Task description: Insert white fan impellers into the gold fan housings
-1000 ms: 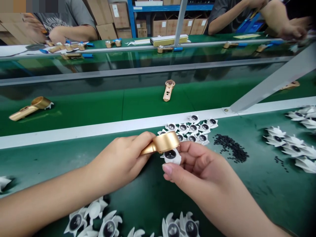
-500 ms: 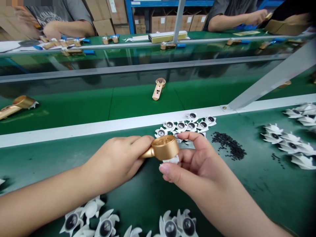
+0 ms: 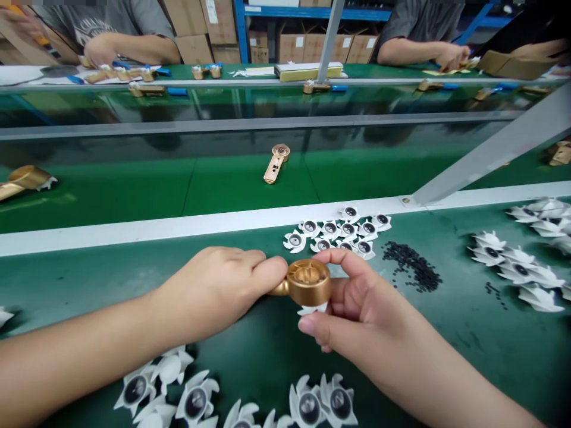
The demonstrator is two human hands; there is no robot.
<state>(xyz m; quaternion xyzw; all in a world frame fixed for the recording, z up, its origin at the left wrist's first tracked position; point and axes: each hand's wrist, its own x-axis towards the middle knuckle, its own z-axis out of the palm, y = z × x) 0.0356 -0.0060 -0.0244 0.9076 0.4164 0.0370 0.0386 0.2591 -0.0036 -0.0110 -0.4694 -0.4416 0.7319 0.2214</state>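
Note:
My left hand (image 3: 241, 285) is closed round the neck of a gold handheld fan housing (image 3: 310, 284), its round open head pointing right. At that head, my right hand (image 3: 352, 297) curls its fingers round the far rim and underside, with the thumb below. A white fan blade (image 3: 312, 309) shows under the head, against the right thumb and fingers. Whether the blade is fixed to the housing I cannot tell. Beyond the hands lies a group of white fan blades (image 3: 330, 229) with dark round centres, and a heap of small black pieces (image 3: 414, 266) is to their right.
More white blades (image 3: 196, 401) lie close to me, others (image 3: 520, 267) at the right. A gold housing (image 3: 276, 163) rests on the green belt (image 3: 232, 178) past a white rail (image 3: 134, 229). A slanted metal post (image 3: 486, 142) rises at right. Co-workers' hands (image 3: 450, 56) are across the line.
Both hands and the gold housing sit slightly lower and farther right in view, the open head tipped more toward me. The housing on the belt has shifted left. A co-worker's hand at right has lowered.

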